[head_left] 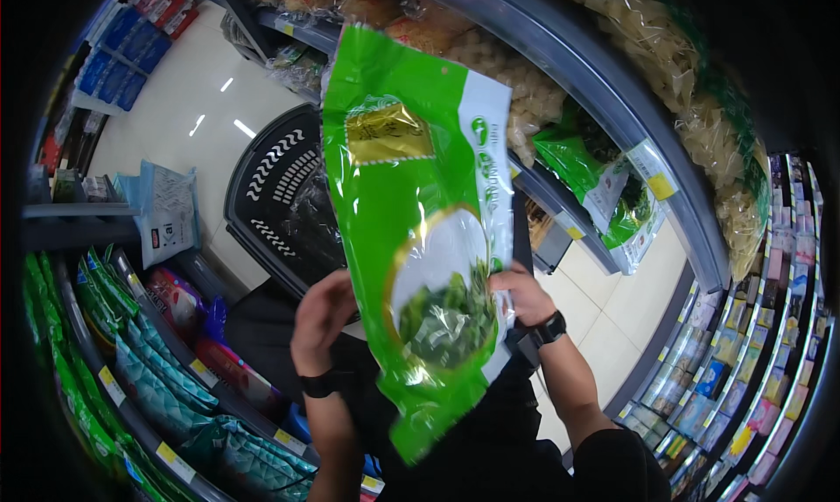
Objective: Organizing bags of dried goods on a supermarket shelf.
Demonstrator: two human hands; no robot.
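A large green plastic food bag point(433, 193) stands upright before me. Its front has a gold label and a clear oval window with dark green leafy stuff behind it. On its right edge my right hand point(525, 295) grips it, thumb in front and fingers behind. My left hand point(323, 315), slightly blurred, supports the left edge, with its fingertips hidden behind the bag. Past the bag is a black plastic shopping basket point(262, 174), partly covered by it, with some clear plastic wrapping inside.
Shelf edges point(630, 128) with price tags curve past on the right. Similar green bags point(604, 187) lie on a lower shelf there, beside bagged dry goods point(525, 101). Left shelves hold teal packs point(164, 377) and a pale blue bag point(169, 213). Small boxes point(709, 377) line the far right.
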